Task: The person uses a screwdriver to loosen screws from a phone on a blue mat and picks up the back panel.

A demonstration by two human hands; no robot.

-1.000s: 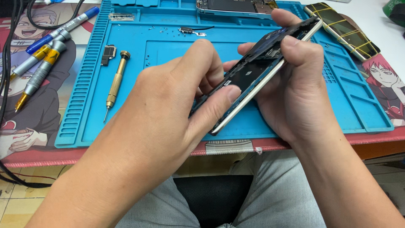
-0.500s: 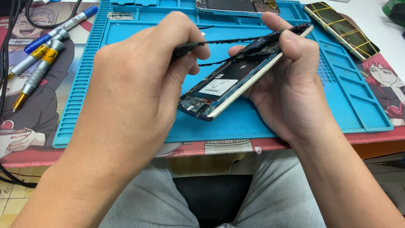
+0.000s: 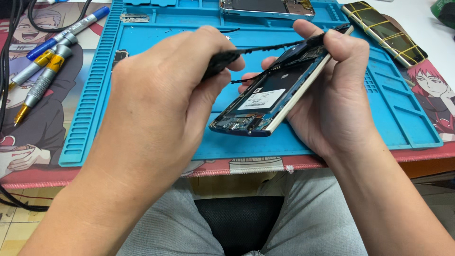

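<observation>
Left hand (image 3: pixel 161 99) in pinch grip, right hand (image 3: pixel 332 99) cupped, palm up.

Blue ridged work mat (image 3: pixel 95 95) covers the bench centre, laid on a printed cartoon desk mat (image 3: pixel 436 95). Left of the blue mat — precision screwdrivers (image 3: pixel 40 80) and a blue-capped marker (image 3: pixel 71 28), lying side by side, slanted. Black cables (image 3: pixel 9 38) run along the far left edge. A razor blade (image 3: pixel 134 18) sits in the mat's top-left tray. Second phone body (image 3: pixel 265 7) at the top edge; a dark phone bound with yellow bands (image 3: pixel 384 31) at upper right — half off the mat.
</observation>
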